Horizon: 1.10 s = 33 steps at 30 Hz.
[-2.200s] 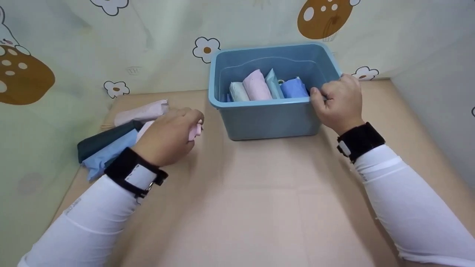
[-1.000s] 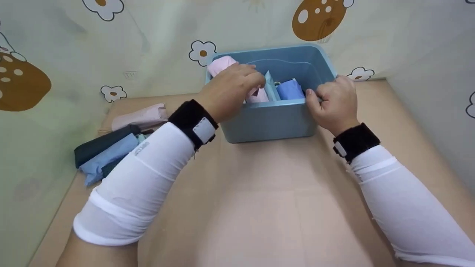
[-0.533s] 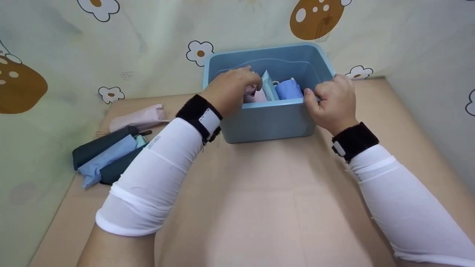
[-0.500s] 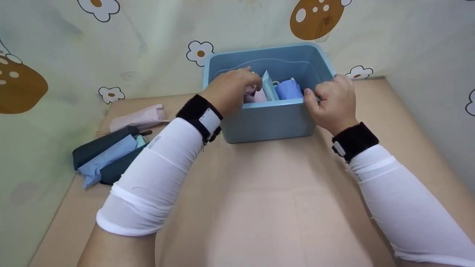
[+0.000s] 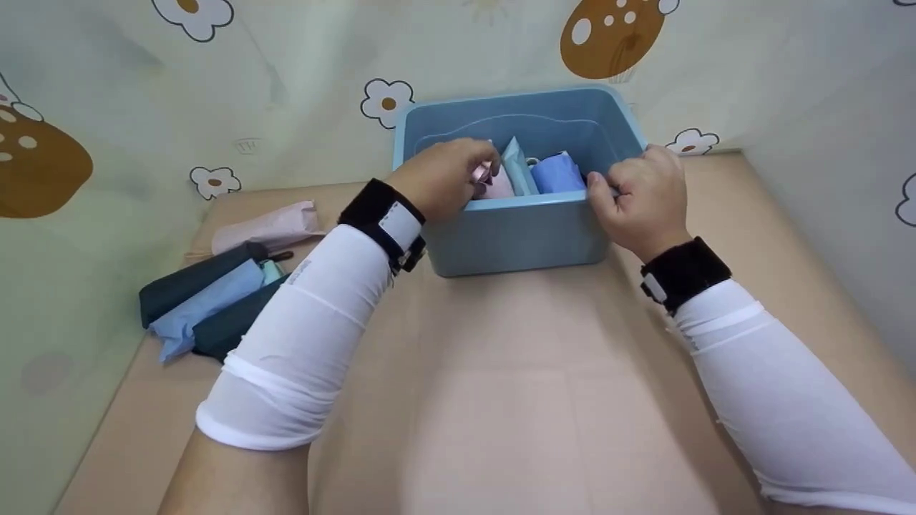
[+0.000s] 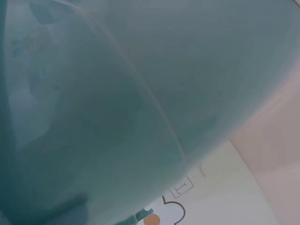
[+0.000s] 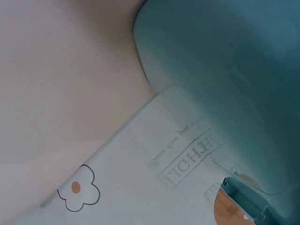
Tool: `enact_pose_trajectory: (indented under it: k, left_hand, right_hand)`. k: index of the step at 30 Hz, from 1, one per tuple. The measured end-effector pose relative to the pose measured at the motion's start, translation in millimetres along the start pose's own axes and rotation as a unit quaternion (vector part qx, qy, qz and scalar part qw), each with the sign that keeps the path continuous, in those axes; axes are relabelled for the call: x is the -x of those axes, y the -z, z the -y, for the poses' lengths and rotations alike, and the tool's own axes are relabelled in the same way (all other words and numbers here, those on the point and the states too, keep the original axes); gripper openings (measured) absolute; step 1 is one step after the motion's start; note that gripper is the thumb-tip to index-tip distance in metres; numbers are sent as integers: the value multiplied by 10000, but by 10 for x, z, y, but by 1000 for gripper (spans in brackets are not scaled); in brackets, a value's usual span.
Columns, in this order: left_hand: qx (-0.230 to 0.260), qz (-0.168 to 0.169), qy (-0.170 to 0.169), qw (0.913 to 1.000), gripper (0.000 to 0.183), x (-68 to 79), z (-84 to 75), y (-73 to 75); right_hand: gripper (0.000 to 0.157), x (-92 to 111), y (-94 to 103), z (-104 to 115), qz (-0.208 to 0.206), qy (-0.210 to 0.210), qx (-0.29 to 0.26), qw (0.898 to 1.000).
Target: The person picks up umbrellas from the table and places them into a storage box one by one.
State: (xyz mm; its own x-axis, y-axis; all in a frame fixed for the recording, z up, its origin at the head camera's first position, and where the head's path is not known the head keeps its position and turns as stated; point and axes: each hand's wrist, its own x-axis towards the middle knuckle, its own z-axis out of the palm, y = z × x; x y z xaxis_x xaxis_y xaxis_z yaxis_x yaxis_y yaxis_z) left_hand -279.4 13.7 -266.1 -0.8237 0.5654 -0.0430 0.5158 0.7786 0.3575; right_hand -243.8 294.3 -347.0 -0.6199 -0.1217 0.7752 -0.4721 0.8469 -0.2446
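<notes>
A blue plastic bin stands against the back wall. My left hand is inside its left end, gripping a pink folded umbrella by the end; the hand hides most of it. Beside it in the bin are another pink folded umbrella, a teal one and a blue one. My right hand grips the bin's right front rim, thumb over the edge. Both wrist views show mainly the bin's blue wall, and neither shows fingers.
To the left on the tan table lie more folded umbrellas: a pale pink one, a dark green one, a light blue one and another dark green one. A patterned wall sheet hangs behind.
My left hand has carried the pink umbrella from the pile on the left into the bin and lowered it there. My right hand has stayed on the rim.
</notes>
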Motion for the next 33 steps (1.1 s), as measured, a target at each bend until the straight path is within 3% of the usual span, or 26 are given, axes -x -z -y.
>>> enact_pose_trajectory:
  k: [2,8,17,23,33]
  left_hand:
    - [14,174,201,9996,15,-2,6,0]
    - [-76,509,667,9964,33,14,1,-7]
    - [-190,618,845,9943,43,20,-20,-5]
    - [-199,512,781,9954,42,16,-6,-20]
    - [-114,-1,746,9971,34,39,4,-54]
  right_hand:
    - [55,-1,-5,1,13,2,0,10000]
    - [55,0,-2,1,88,-31,-9,10000]
    - [56,-1,16,5,174,-71,-13,9998]
    - [55,-4,10,7,166,-78,-14,9998]
    - [55,4,14,2,135,-66,57,9999]
